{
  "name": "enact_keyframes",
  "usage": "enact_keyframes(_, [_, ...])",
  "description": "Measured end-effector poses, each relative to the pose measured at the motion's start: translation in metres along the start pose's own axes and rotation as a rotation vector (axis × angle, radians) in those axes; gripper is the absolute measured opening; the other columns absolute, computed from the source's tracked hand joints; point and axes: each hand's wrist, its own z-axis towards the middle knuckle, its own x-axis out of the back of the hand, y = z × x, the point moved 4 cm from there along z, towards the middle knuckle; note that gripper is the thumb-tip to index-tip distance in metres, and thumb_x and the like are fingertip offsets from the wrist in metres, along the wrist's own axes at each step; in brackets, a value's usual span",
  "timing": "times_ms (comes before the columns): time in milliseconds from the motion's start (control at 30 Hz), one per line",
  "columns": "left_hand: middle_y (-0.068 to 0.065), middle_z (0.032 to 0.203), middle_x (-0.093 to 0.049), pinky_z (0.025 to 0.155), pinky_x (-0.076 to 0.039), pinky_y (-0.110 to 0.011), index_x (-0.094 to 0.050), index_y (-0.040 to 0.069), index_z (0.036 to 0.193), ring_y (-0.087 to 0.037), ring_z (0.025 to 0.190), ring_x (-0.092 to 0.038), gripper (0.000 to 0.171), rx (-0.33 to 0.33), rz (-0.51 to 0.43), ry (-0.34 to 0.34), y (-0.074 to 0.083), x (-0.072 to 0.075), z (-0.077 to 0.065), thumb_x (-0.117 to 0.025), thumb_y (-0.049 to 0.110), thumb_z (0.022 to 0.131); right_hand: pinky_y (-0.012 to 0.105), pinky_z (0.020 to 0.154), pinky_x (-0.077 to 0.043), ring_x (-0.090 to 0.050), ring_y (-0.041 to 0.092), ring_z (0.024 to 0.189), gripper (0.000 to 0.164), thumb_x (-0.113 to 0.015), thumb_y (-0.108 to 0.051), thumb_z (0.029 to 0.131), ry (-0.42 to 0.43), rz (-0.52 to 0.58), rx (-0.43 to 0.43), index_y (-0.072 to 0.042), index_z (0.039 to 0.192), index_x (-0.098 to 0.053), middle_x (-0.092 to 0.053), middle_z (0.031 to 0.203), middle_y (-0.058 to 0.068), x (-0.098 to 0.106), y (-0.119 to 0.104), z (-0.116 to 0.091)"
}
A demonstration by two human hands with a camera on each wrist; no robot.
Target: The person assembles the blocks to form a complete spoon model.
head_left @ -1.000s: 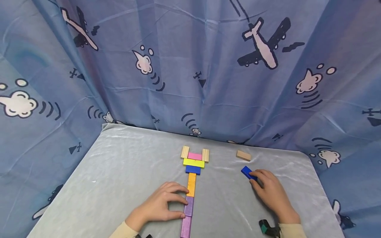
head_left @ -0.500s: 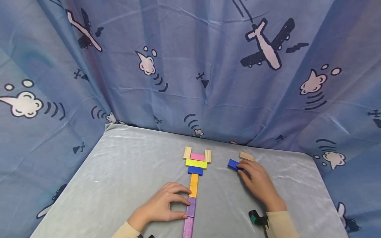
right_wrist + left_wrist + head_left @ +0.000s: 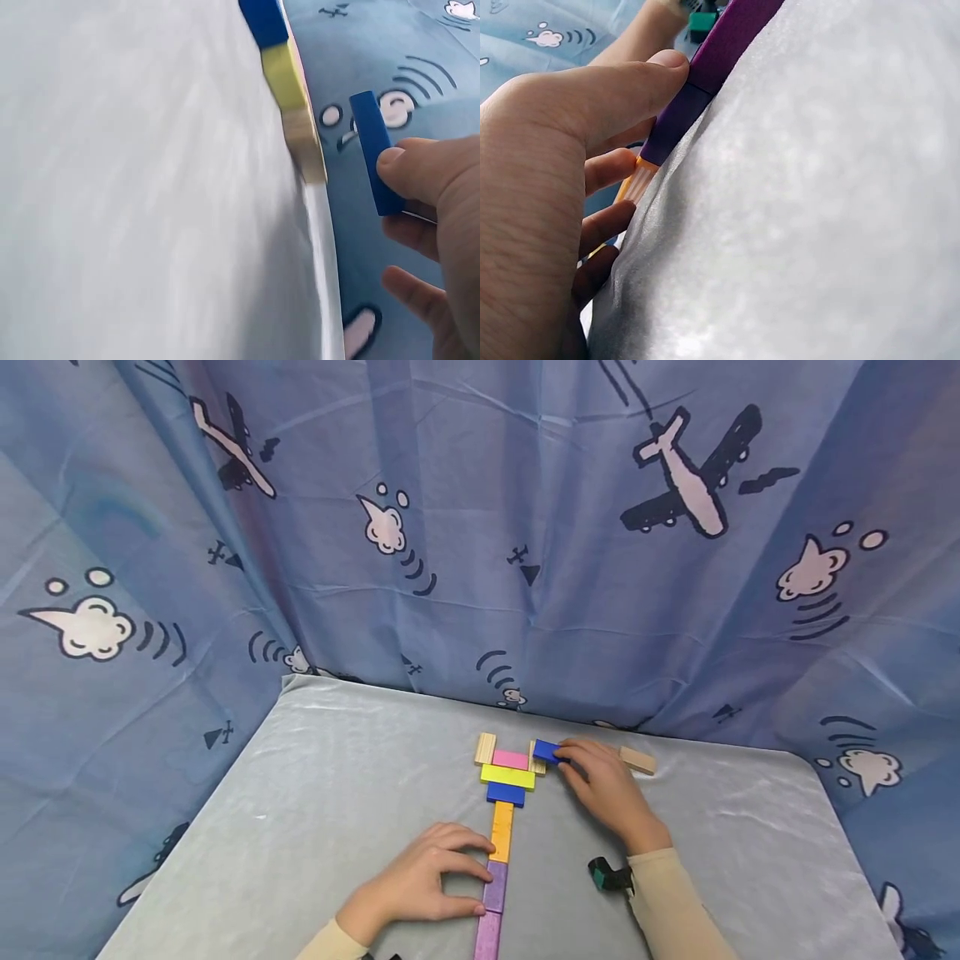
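Observation:
My right hand [image 3: 607, 789] pinches a blue wooden block [image 3: 546, 751] between thumb and fingers. In the right wrist view this blue block [image 3: 373, 150] appears off the cloth. It partly covers the right plain wood block [image 3: 538, 767] of a block figure. That figure also has a left plain block [image 3: 485, 748], a pink block [image 3: 510, 759], a yellow-green block [image 3: 507, 777] and another blue block [image 3: 506, 794]. Below them run an orange block [image 3: 502, 831] and two purple blocks [image 3: 495, 887]. Fingertips of my left hand [image 3: 420, 881] touch the left side of this column.
A loose plain wood block [image 3: 637, 761] lies behind and right of my right hand. Grey cloth [image 3: 360, 777] covers the table, with a patterned blue curtain [image 3: 450, 527] behind it. A black and green device [image 3: 607, 875] sits on my right wrist.
My right hand has carried the blue block leftward and back, from the right of the table to the figure's top right. My left hand stays by the column. The head view has shifted slightly.

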Motion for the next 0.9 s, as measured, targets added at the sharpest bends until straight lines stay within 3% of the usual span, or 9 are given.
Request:
enact_keyframes(467, [0.015, 0.144, -0.065, 0.116, -0.046, -0.040, -0.084, 0.034, 0.115, -0.007, 0.137, -0.055, 0.029, 0.005, 0.002, -0.008, -0.001, 0.001, -0.001, -0.086, 0.052, 0.093, 0.055, 0.115, -0.049, -0.066, 0.030, 0.129, 0.021, -0.076, -0.017, 0.105, -0.096, 0.031, -0.044, -0.011, 0.125, -0.080, -0.074, 0.132, 0.007, -0.034, -0.016, 0.044])
enact_keyframes(900, [0.016, 0.145, -0.064, 0.118, -0.044, -0.040, -0.083, 0.034, 0.116, -0.005, 0.139, -0.053, 0.030, 0.033, -0.026, -0.033, -0.003, 0.000, -0.001, -0.086, 0.052, 0.093, 0.058, 0.117, -0.047, -0.064, 0.031, 0.132, 0.022, -0.075, -0.016, 0.106, -0.171, 0.039, -0.090, -0.012, 0.126, -0.079, -0.074, 0.135, 0.006, -0.053, -0.014, 0.048])
